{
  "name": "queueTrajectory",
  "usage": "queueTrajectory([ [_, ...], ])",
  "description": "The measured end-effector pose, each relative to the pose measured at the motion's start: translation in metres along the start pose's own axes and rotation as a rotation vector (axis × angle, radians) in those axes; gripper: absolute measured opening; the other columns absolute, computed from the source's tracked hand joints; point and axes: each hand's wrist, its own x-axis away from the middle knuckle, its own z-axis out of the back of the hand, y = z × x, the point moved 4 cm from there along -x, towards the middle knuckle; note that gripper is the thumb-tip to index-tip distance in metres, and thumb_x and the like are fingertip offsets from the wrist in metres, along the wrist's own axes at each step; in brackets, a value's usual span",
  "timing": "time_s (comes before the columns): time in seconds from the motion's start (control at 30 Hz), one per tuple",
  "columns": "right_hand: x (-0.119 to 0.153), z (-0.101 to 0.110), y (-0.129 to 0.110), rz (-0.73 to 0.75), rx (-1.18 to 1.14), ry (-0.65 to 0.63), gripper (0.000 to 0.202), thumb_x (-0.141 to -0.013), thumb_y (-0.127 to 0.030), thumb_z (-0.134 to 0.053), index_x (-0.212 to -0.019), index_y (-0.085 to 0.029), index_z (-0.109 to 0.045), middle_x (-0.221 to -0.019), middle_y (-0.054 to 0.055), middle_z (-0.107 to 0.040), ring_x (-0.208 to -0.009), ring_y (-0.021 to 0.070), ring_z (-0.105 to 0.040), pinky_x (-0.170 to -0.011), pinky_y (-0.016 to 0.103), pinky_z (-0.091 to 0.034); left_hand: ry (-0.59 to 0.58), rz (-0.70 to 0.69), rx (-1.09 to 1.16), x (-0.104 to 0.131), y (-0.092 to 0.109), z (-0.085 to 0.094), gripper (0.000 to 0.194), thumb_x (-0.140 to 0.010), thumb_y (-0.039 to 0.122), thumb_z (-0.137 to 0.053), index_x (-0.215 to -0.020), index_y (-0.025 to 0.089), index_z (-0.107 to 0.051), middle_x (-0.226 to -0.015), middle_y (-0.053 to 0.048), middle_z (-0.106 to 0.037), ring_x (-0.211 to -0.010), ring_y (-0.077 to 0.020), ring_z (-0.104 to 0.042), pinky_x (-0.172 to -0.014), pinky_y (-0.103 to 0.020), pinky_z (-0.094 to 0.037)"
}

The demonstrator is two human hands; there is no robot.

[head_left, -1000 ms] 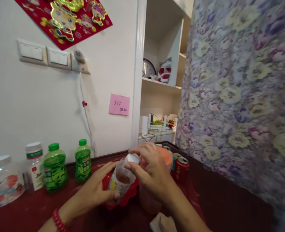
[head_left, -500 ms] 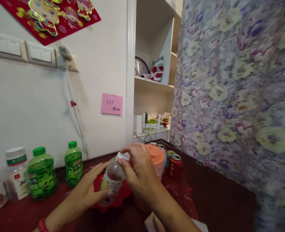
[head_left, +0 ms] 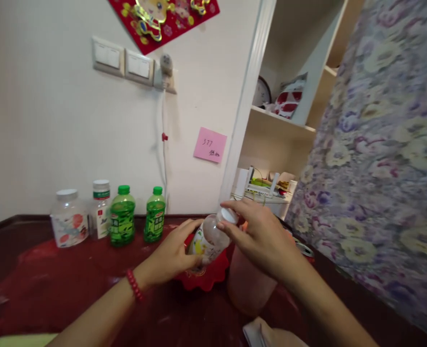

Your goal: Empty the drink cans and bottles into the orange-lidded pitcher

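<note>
Gripping the bottle (head_left: 206,239) mid-frame, the left hand (head_left: 172,253) steadied it; right hand (head_left: 262,236) fingers pinched its still-seated white cap (head_left: 228,215).

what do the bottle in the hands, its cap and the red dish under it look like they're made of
Bottle: likely clear plastic, since the inside shows through above its printed label. Cap: opaque white, probably plastic, matte. Red dish: glossy with a scalloped rim, probably moulded plastic, though lacquer or glazed ceramic cannot be ruled out. The left hand holds the bottle; the right hand pinches the cap.
</note>
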Motion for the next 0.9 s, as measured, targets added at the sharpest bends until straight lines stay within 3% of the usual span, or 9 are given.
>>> queueTrajectory([
  [0.2, -0.058, -0.005, -0.006, -0.105, 0.111, -0.214, 0.021, -0.099, -0.03, -0.074, -0.117, -0.021, -0.078, -0.112, 0.008, -0.076, -0.099, 0.0243, -0.069, -0.081, 0.035, -0.048, 0.039, 0.044, 0.144, 0.001, -0.015, 0.004, 0.089, -0.085, 0.049, -0.086, -0.163, 0.024, -0.05, -0.162, -0.016, -0.06, -0.149, -0.0374, -0.056, -0.129, -0.058, -0.038],
  [0.33, -0.084, -0.019, 0.0, -0.147, 0.179, -0.284, 0.019, -0.101, -0.031, -0.071, -0.112, -0.018, -0.079, -0.104, 0.009, -0.077, -0.091, 0.0234, -0.069, -0.075, 0.034, -0.048, 0.221, 0.132, 0.155, 0.002, -0.038, 0.01, 0.103, -0.079, 0.046, -0.09, -0.167, 0.022, -0.041, -0.162, -0.022, -0.058, -0.151, -0.0387, -0.055, -0.128, -0.062, -0.038],
  [0.43, -0.1, -0.031, 0.013, -0.197, 0.259, -0.328, 0.023, -0.103, -0.035, -0.07, -0.114, -0.016, -0.079, -0.104, 0.011, -0.076, -0.094, 0.0244, -0.07, -0.079, 0.035, -0.05, 0.382, 0.174, 0.173, 0.001, -0.045, 0.02, 0.091, -0.082, 0.048, -0.086, -0.16, 0.018, -0.049, -0.151, -0.024, -0.065, -0.142, -0.0374, -0.063, -0.121, -0.061, -0.047],
  [0.6, -0.127, -0.059, 0.038, -0.292, 0.443, -0.432, 0.03, -0.108, -0.043, -0.07, -0.119, -0.016, -0.073, -0.118, 0.01, -0.072, -0.109, 0.0246, -0.069, -0.097, 0.044, -0.058, 0.598, 0.166, 0.227, 0.001, -0.038, 0.039, 0.067, -0.084, 0.048, -0.079, -0.139, 0.014, -0.062, -0.125, -0.017, -0.075, -0.119, -0.031, -0.073, -0.112, -0.055, -0.054],
  [0.9, -0.158, -0.102, 0.074, -0.442, 0.677, -0.592, 0.037, -0.107, -0.044, -0.072, -0.131, -0.016, -0.068, -0.131, 0.012, -0.066, -0.114, 0.0256, -0.068, -0.098, 0.045, -0.06, 0.717, 0.084, 0.311, 0.004, -0.02, 0.055, 0.045, -0.084, 0.04, -0.078, -0.122, 0.017, -0.069, -0.105, -0.008, -0.076, -0.099, -0.0236, -0.074, -0.095, -0.043, -0.058],
])
